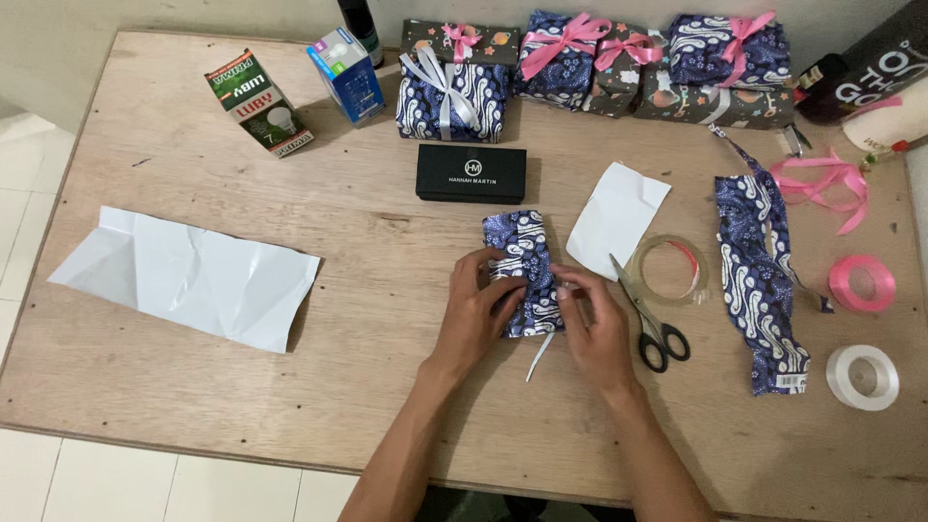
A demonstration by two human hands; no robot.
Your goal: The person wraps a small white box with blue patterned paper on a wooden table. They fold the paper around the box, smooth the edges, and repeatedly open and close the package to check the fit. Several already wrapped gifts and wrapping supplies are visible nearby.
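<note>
Head view: small parcel in blue-and-white patterned paper (522, 266) at counter (387, 387) centre, long axis running 12 to 6 o'clock. Left hand (478, 309) grasping parcel's left edge; right hand (594, 324) pinching its right edge, fingertips touching paper. Parcel's lower half hidden behind hands. White ribbon end (538, 356) pokes out at 6 o'clock. Scissors (648, 314) just beside at 3 o'clock. Black box (472, 173) at 12 o'clock.

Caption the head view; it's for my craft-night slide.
Both hands, left hand and right hand, press a blue patterned parcel beside scissors on a wooden table.
</note>
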